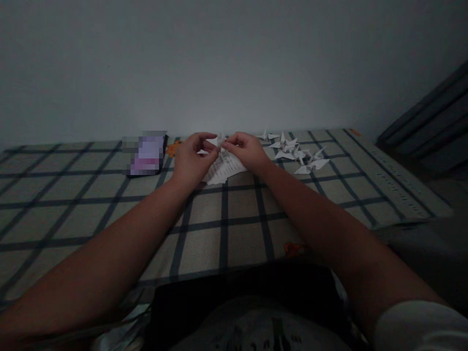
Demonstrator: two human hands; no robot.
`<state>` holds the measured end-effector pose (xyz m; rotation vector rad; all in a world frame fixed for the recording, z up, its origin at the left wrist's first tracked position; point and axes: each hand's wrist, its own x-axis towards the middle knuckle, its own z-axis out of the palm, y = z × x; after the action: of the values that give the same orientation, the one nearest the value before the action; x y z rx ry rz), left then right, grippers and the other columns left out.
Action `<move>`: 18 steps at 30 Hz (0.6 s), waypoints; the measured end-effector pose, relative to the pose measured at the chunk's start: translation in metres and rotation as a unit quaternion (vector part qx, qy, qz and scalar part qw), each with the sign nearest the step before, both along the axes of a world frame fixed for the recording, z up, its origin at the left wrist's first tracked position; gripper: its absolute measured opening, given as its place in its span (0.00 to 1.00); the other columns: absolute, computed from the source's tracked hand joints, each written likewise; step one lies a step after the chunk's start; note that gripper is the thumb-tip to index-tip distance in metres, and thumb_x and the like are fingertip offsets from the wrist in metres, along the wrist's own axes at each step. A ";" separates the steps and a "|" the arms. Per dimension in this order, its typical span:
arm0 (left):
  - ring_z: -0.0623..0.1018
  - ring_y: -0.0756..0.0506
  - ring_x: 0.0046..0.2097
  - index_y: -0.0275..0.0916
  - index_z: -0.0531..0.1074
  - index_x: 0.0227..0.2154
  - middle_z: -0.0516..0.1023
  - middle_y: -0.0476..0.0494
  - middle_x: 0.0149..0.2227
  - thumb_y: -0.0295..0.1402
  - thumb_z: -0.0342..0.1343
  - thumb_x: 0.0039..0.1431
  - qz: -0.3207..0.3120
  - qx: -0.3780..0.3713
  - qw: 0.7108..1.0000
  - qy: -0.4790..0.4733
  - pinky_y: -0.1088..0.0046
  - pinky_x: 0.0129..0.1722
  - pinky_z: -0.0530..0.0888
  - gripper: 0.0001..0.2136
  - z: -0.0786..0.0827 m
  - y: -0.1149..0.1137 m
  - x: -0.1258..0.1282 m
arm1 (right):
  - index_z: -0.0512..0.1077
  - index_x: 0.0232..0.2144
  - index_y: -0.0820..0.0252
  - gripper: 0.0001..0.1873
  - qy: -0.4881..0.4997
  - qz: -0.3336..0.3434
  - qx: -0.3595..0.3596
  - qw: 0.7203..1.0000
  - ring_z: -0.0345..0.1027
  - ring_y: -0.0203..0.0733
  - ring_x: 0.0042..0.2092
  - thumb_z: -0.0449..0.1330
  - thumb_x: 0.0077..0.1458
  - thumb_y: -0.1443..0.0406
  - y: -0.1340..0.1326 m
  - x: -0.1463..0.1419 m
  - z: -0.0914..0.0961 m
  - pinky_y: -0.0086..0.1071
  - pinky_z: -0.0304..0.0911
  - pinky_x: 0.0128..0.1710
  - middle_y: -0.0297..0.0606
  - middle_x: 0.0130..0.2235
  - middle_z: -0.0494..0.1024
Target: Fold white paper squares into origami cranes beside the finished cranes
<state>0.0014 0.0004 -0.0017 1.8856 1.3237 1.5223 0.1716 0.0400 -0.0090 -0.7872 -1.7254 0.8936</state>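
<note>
Between my hands is a small folded white paper piece (220, 139), narrow and pointed at its top. My left hand (195, 155) pinches it from the left with thumb and fingers. From the right, my right hand (246, 150) grips it between thumb and forefinger. Under both hands lie printed paper sheets (224, 168), partly covered by the hands. Several folded paper cranes (286, 144) sit in a loose cluster to the right of my right hand. The fingertips hide part of the held paper, so its exact shape is hard to make out.
A phone (148, 155) with a lit, pixelated screen lies to the left of my hands. A checked cloth (204, 234) covers the table, which meets a plain wall (234, 63) at the back. Dark folded fabric (431, 117) hangs at the far right.
</note>
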 end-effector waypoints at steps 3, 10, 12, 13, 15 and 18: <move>0.78 0.51 0.33 0.38 0.76 0.45 0.78 0.49 0.31 0.30 0.64 0.51 0.002 0.018 1.000 0.012 0.78 0.32 0.74 0.16 0.001 -0.003 0.002 | 0.68 0.33 0.59 0.13 0.027 -0.006 -0.005 1.000 0.69 0.36 0.36 0.64 0.52 0.56 0.004 -0.001 -0.004 0.32 0.65 0.40 0.33 0.32 0.74; 0.79 0.49 0.39 0.40 0.74 0.47 0.79 0.46 0.37 0.36 0.64 0.55 -0.039 -0.032 0.992 -0.117 0.75 0.38 0.76 0.16 -0.001 -0.001 0.006 | 0.62 0.50 0.56 0.19 0.034 0.013 0.031 0.999 0.71 0.35 0.36 0.61 0.57 0.63 0.011 0.001 -0.010 0.30 0.66 0.39 0.30 0.32 0.74; 0.79 0.49 0.40 0.40 0.74 0.46 0.79 0.44 0.40 0.38 0.63 0.58 -0.066 -0.091 0.971 -0.211 0.76 0.37 0.77 0.14 0.000 0.002 0.006 | 0.61 0.53 0.56 0.22 0.032 0.009 0.037 0.999 0.71 0.35 0.36 0.60 0.58 0.64 0.009 0.002 -0.008 0.30 0.67 0.40 0.31 0.33 0.76; 0.78 0.49 0.40 0.39 0.74 0.44 0.79 0.43 0.41 0.38 0.63 0.58 -0.083 -0.138 0.955 -0.251 0.76 0.36 0.77 0.13 0.001 0.003 0.006 | 0.60 0.54 0.56 0.23 0.030 0.006 0.038 0.999 0.72 0.35 0.36 0.59 0.58 0.65 0.008 0.002 -0.007 0.31 0.67 0.40 0.32 0.34 0.76; 0.78 0.51 0.36 0.37 0.75 0.39 0.79 0.43 0.40 0.38 0.63 0.58 -0.125 -0.244 0.911 -0.307 0.78 0.33 0.77 0.11 0.004 0.004 0.006 | 0.59 0.56 0.56 0.24 0.026 0.003 0.039 0.999 0.72 0.35 0.37 0.59 0.59 0.66 0.005 0.002 -0.005 0.32 0.68 0.42 0.33 0.36 0.77; 0.77 0.53 0.31 0.36 0.75 0.34 0.78 0.44 0.34 0.36 0.63 0.59 -0.170 -0.333 0.859 -0.350 0.79 0.31 0.77 0.08 0.007 0.004 0.005 | 0.62 0.55 0.57 0.23 0.024 0.006 0.042 0.999 0.73 0.36 0.38 0.60 0.58 0.65 0.007 0.001 -0.006 0.33 0.69 0.45 0.35 0.38 0.78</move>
<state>0.0065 0.0043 0.0055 0.9186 0.9211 1.1632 0.1728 0.0467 -0.0154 -0.6947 -1.7170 0.8358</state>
